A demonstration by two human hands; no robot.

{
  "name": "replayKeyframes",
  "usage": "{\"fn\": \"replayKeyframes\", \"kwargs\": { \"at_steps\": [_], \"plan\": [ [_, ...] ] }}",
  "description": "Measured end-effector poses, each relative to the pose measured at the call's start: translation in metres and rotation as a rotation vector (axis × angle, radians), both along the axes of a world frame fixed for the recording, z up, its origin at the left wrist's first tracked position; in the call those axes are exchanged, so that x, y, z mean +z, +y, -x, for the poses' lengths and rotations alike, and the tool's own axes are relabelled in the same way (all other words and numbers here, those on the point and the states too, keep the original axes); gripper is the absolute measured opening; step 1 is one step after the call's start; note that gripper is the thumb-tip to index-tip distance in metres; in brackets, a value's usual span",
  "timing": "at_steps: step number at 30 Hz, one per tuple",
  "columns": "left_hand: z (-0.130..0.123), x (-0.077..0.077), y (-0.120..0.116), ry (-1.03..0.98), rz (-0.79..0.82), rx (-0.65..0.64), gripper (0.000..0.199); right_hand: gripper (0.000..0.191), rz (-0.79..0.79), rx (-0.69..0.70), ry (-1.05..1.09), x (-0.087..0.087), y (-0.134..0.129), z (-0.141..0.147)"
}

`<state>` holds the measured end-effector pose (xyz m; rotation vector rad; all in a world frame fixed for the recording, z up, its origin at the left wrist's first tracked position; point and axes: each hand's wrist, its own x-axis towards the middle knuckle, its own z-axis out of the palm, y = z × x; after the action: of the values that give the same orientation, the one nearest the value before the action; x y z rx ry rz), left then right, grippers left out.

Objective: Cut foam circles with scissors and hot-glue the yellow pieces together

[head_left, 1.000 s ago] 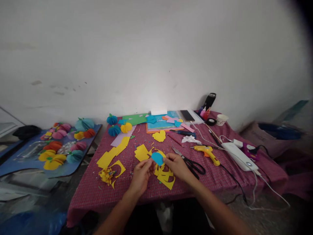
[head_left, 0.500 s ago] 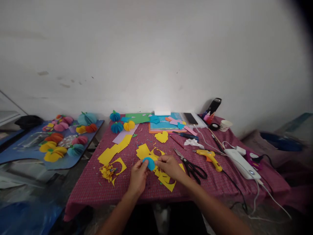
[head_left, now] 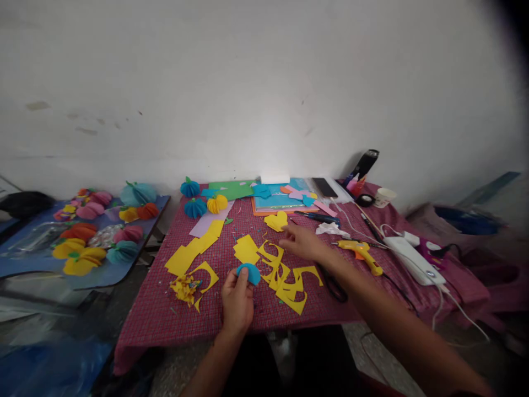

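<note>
My left hand (head_left: 238, 302) pinches a blue paper circle (head_left: 251, 274) between thumb and fingers, above the front of the table. My right hand (head_left: 303, 242) is raised over the middle of the table with its fingers apart and nothing visible in them. Just beyond its fingertips lies a small stack of yellow paper cutouts (head_left: 276, 221). Yellow paper scraps (head_left: 295, 286) with round holes lie below that hand. Scissors (head_left: 338, 289) are mostly hidden under my right forearm; part of a black handle shows. Yellow paper pieces (head_left: 247, 250) lie beyond the blue circle.
A yellow glue gun (head_left: 363, 256), a white power strip (head_left: 413, 260) and cords occupy the right side. Behind are a phone (head_left: 324, 187), a paper cup (head_left: 384, 197) and a black bottle (head_left: 367, 164). Paper pumpkins (head_left: 195, 208) stand back left; more fill a blue table (head_left: 155, 242).
My right hand has left the blue circle and moved up and right towards the yellow cutouts. My left hand still holds the circle. The view has shifted slightly.
</note>
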<state>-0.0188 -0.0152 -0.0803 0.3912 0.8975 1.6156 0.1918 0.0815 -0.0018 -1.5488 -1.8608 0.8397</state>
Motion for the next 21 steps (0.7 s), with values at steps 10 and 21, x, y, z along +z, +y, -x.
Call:
{"fn": "replayKeyframes", "kwargs": {
  "at_steps": [10,21],
  "plan": [
    [-0.007,0.004,-0.002,0.165,-0.038,-0.059,0.026,0.059,-0.063,0.459,-0.486,-0.02,-0.102,-0.008],
    [-0.009,0.004,-0.004,0.154,-0.071,0.115,0.03,0.017,-0.111,0.573,-0.585,-0.017,-0.047,-0.008]
  ]
}}
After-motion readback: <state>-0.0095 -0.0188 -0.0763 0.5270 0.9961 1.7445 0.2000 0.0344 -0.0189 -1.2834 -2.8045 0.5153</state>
